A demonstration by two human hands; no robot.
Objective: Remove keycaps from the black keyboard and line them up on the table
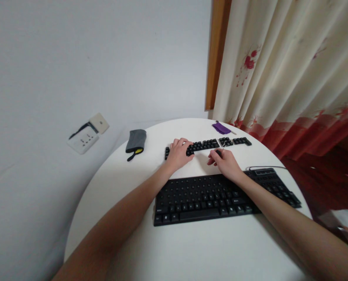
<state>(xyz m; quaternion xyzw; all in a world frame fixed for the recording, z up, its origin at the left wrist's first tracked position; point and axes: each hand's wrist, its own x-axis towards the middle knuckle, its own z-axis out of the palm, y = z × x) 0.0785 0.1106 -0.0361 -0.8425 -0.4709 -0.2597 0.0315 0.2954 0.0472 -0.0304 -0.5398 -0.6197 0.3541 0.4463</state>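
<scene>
A black keyboard lies on the round white table, many of its upper keycaps removed. Beyond it a row of loose black keycaps stretches across the table, continuing in two smaller groups to the right. My left hand rests palm-down on the left end of that row, fingers curled over the keycaps. My right hand sits just behind the keyboard and pinches a single black keycap between its fingertips.
A grey pouch with a yellow tab lies at the table's far left. A purple tool rests near the far edge. A wall socket sits on the wall at left. A floral curtain hangs at right.
</scene>
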